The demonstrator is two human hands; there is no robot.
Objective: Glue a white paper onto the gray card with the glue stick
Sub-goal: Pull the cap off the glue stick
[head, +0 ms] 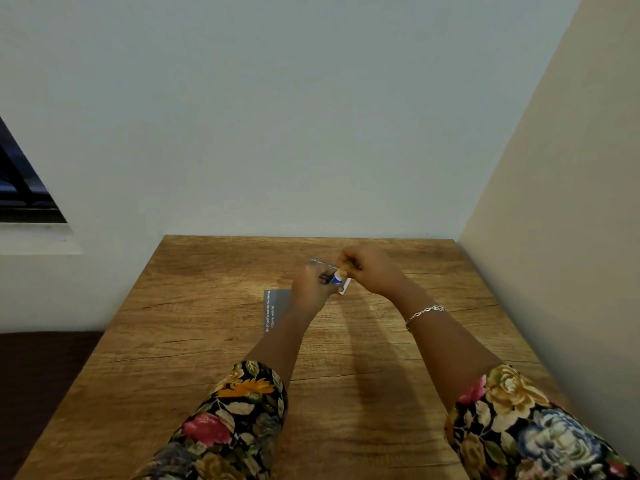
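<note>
A gray card (275, 308) with white print lies flat on the wooden table (194, 341), mostly hidden under my left forearm. Both hands meet above it around a small glue stick (336, 277) with a blue body. My left hand (311, 287) grips the blue lower part. My right hand (370, 270) closes on its yellowish top end. A bit of white paper (346, 285) shows below the stick, between the hands. Another gray piece (320, 262) peeks out behind the hands.
The table sits in a corner, with a pale wall behind and a beige wall (571, 202) close on the right. A dark window (20, 188) is on the left. The table's left edge drops to a dark floor.
</note>
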